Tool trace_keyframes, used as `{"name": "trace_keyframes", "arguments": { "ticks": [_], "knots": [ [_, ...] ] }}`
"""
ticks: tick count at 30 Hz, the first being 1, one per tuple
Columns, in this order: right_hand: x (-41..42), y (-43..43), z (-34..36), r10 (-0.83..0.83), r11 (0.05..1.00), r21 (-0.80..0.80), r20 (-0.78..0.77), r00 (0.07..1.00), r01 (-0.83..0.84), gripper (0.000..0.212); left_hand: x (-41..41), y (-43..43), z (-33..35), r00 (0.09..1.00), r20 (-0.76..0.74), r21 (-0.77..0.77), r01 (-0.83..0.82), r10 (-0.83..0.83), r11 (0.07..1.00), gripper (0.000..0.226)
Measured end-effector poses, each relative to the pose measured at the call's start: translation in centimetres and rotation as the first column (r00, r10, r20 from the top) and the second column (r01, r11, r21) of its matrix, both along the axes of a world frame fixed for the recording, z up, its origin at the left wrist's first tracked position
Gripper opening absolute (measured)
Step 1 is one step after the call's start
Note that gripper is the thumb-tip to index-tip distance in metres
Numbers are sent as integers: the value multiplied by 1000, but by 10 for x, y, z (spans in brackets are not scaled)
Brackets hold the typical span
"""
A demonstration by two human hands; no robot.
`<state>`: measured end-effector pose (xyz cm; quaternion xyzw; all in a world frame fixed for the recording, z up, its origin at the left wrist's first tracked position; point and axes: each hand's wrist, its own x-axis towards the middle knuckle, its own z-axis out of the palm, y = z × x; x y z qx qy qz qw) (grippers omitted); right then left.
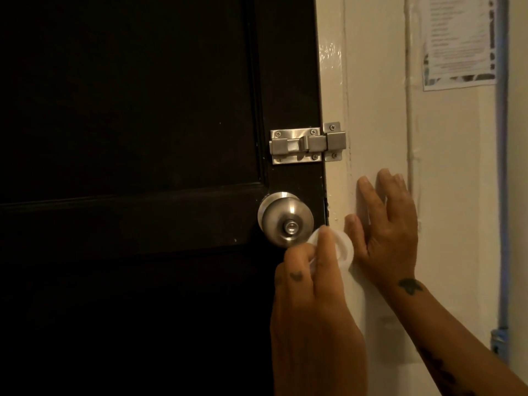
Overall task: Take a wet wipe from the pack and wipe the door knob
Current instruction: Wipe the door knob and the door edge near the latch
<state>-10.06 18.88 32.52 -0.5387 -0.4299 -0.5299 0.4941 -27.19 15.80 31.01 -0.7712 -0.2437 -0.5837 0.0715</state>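
A round brushed-metal door knob sits on the right edge of a dark door. My left hand comes up from below, pinching a white wet wipe between its fingertips. The wipe touches the knob's lower right side. My right hand lies flat with spread fingers on the cream door frame, just right of the knob, holding nothing. The wipe pack is not in view.
A steel slide bolt bridges door and frame above the knob. On the cream wall to the right are a thin white conduit, a printed paper notice and a blue pipe.
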Motion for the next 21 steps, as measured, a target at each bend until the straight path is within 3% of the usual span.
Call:
{"name": "trace_keyframes", "arguments": {
  "ticks": [3, 7, 9, 12, 16, 21],
  "knots": [
    [-2, 0, 0, 6, 1000, 9, -4, 1000, -6, 54, -8, 2, -4, 1000, 19, 0, -21, 21, 1000, 48],
    [-1, 0, -1, 5, 1000, 3, 3, 1000, -5, 54, -2, -1, -5, 992, -58, -170, -118, 110, 978, 71],
    [-1, 0, -2, 8, 1000, 1, -7, 1000, -8, 54, 1, 0, 0, 990, -92, -189, -125, 109, 974, 71],
    [0, 0, -2, 9, 1000, 3, -3, 1000, -9, 55, 2, 1, 11, 996, -78, -116, -60, 51, 991, 43],
    [2, 1, -2, 9, 1000, -1, 7, 1000, -9, 56, -8, -2, 15, 995, -15, 39, 99, -98, 994, 44],
    [0, -1, -1, 11, 1000, 9, 6, 1000, -11, 54, -42, 12, 40, 993, 118, 145, 6, -23, 989, 43]
  ]
}}
